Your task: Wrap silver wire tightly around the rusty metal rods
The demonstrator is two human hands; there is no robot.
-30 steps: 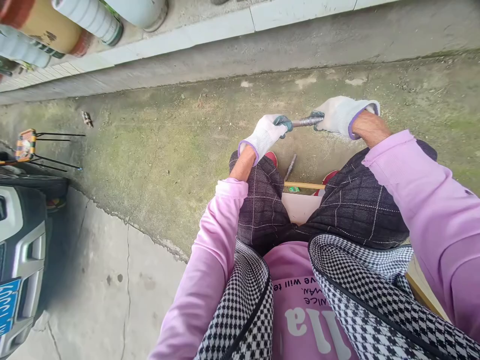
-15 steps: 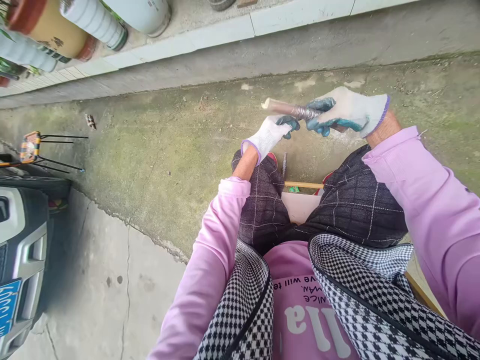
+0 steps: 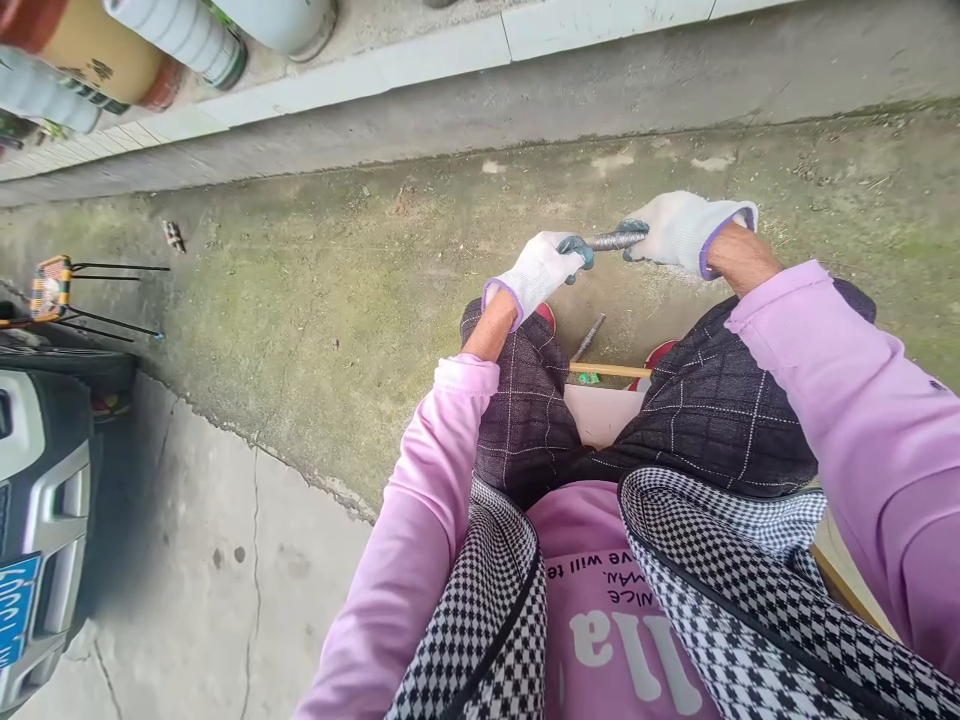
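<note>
Between my gloved hands is a short stick wrapped in silvery wire [image 3: 616,241]. My left hand [image 3: 551,262], in a white glove with dark teal fingertips, is closed at the stick's left end. My right hand [image 3: 675,228], gloved alike, is closed around the right end and hides it. Only the wire-wound stretch shows; the bare wooden end is out of sight. Below, between my knees, a thin grey rod [image 3: 589,338] leans on or near a light wooden bar [image 3: 611,370]. A small green packet [image 3: 589,379] lies beside the bar.
A pale board [image 3: 604,412] is between my thighs. Potted plants in pots [image 3: 112,55] line a tiled ledge [image 3: 442,62] ahead. To the left stand a woven chair [image 3: 52,288] and a parked car [image 3: 45,480] on cracked concrete. A small brown scrap [image 3: 173,236] lies on the mossy ground.
The stick has turned, so its bare wooden end no longer shows. My right hand has rolled over and lowered a little. The thin rod between my feet appears more slanted.
</note>
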